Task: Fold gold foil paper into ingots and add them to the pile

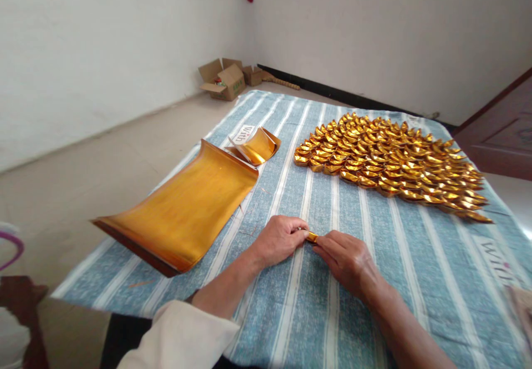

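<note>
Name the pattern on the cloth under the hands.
Blue-and-white striped woven cloth: blue bands split by white lines, clearest in the head view.

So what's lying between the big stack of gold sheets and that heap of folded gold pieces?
In the head view, only bare striped cloth separates the stack of gold sheets from the heap of folded gold pieces. A smaller curled gold sheet sits beyond the stack.

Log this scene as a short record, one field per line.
surface: blue striped cloth
left hand: pinching one end of a small folded gold paper piece
right hand: pinching its other end
left of hands: stack of gold foil sheets, edges curled up
behind stack: smaller curled gold sheets
far right: pile of folded gold paper ingots
floor corner: open cardboard boxes
</note>
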### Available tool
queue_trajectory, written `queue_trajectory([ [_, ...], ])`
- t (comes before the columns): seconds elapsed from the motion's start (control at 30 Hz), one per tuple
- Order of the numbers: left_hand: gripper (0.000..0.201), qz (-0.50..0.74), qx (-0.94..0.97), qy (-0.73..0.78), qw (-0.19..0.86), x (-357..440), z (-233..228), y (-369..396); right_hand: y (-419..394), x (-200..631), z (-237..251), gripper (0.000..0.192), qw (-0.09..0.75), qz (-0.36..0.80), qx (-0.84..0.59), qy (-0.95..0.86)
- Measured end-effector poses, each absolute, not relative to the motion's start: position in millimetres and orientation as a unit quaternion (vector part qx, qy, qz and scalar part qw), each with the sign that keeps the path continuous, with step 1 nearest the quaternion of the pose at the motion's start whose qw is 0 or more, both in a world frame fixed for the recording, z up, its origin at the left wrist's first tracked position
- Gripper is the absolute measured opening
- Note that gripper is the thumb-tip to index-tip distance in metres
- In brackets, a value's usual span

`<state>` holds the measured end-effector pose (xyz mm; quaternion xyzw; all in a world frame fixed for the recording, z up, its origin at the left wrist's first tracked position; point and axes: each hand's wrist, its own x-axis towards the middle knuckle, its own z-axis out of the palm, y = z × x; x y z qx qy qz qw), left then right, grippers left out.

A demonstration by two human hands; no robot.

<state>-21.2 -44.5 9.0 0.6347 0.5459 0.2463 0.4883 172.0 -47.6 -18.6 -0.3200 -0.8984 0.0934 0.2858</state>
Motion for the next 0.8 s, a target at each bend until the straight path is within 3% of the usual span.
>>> queue_trajectory([
  [0.37,0.017,0.251,0.588,0.564,0.522,-17.4,6.2,-44.8,-52.9,162.3,-19.0,0.027,0.277,-0.043,-0.344,-0.896],
  [0.8,0.020,0.247,0.589,0.579,0.506,-13.6,6.5,-45.7,-55.6,161.5,-16.9,0.036,0.284,-0.049,-0.332,-0.898],
])
